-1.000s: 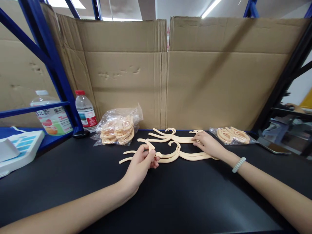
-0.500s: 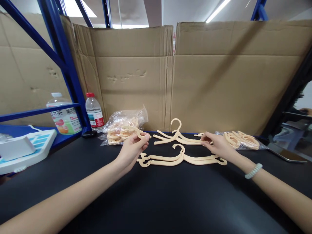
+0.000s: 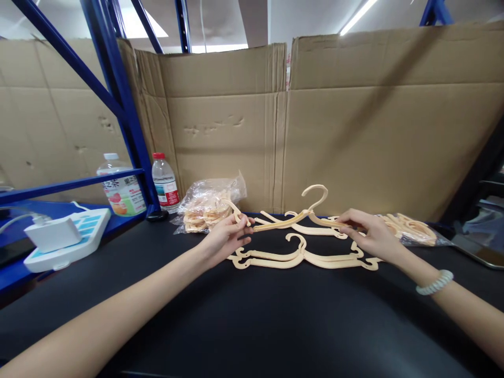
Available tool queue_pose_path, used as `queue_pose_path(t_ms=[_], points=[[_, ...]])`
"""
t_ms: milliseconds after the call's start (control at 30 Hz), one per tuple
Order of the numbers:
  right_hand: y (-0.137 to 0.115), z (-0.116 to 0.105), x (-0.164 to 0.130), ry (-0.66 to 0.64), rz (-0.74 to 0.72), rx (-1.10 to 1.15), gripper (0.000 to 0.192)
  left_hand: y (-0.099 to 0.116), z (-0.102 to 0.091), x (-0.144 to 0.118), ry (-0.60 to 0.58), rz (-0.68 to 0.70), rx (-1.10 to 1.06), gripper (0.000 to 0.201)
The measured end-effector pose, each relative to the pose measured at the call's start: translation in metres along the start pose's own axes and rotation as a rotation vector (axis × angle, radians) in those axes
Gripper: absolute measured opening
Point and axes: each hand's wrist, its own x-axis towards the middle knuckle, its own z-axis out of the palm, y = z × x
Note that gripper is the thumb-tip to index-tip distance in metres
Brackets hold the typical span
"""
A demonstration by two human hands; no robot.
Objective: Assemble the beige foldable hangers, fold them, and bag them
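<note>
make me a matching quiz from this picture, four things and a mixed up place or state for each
1. raised hanger
2. left hand
3. red-capped bottle
4. bracelet

A. pale and ribbed, worn at the wrist
B. in the grip of the right hand
C. beside the blue post
D. pinching a small curved piece

Pairs: 1-B, 2-D, 3-C, 4-A

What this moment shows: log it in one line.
left hand: holding curved piece | right hand: holding hanger, hook up | front hangers: on black table
</note>
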Motion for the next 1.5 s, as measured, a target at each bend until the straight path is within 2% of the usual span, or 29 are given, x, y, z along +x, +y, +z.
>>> queue_pose_path(t_ms=[300,467,867,1200,1500], points=[[-0.008,-0.002,0.000,0.016,-0.020,0.023,0.015,-0.002,0.005,-0.005,-0.079,-0.055,-0.032,0.017],[-0.009,-0.002,0.000,0.037,-0.027,0.029,0.014,-0.002,0.012,-0.009,-0.080,-0.066,-0.087,0.014],[-0.009,0.000,0.000,0.070,-0.041,-0.010,0.014,-0.003,0.019,-0.013,0.077,-0.101,-0.220,0.020],[-0.017,0.000,0.000,0.112,-0.098,-0.015,0.014,-0.006,0.021,-0.012,0.188,-0.030,-0.129,0.027],[-0.026,0.004,-0.001,0.096,-0.128,0.010,0.014,-0.009,0.023,-0.014,0.313,0.044,-0.051,0.025]])
